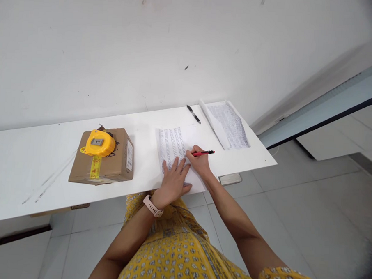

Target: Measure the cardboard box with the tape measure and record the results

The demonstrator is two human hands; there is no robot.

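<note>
My left hand lies flat with spread fingers on a sheet of paper covered in columns of handwriting. In my right hand is a red pen, gripped between the fingers, its upper end pointing right. That hand rests on the right part of the same sheet, and the pen's tip is hidden behind the fingers. Left of the sheet sits a closed cardboard box with a yellow tape measure on top.
A black pen lies behind the sheet. To its right, more written papers rest near the shelf's right end. The narrow white shelf runs along the wall. Grey floor tiles show below its edge.
</note>
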